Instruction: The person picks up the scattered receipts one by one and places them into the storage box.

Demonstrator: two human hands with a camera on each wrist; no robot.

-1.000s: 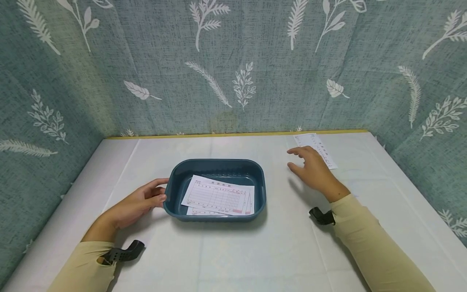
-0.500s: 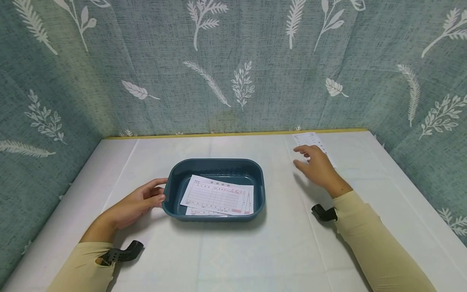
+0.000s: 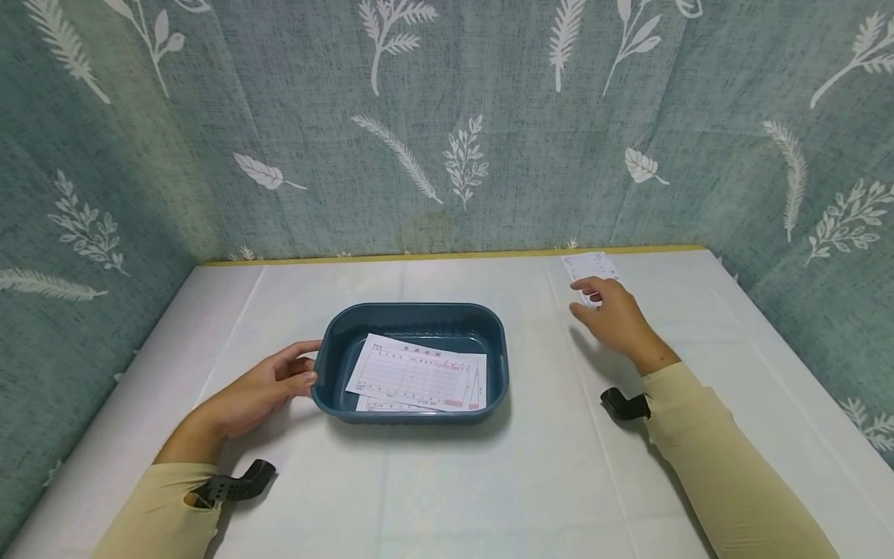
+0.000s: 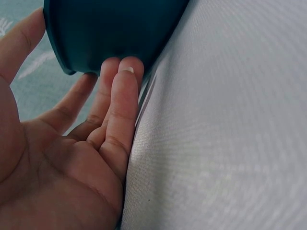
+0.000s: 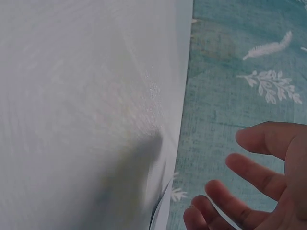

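Observation:
A dark teal plastic basin (image 3: 412, 418) stands at the middle of the table, with a few white printed forms (image 3: 415, 374) lying overlapped inside. My left hand (image 3: 254, 396) is at its left end. In the left wrist view, the fingertips (image 4: 128, 64) touch the outer wall of the basin (image 4: 115, 28), fingers loosely extended. Toward the back right, a printed paper slip (image 3: 587, 266) lies on the table, partly hidden by my right hand (image 3: 618, 320). This hand hovers with nothing in it, thumb and fingers spread apart, as the right wrist view also shows.
White cloth covers the table (image 3: 489, 489), which ends at a yellow strip (image 3: 419, 256) along the back. Behind and on both sides hangs a green leaf-patterned curtain (image 3: 314, 116). Each wrist carries a black camera mount (image 3: 240, 483).
My right hand has drifted a little to the right and now covers more of the paper slip. The left hand and the basin keep their places.

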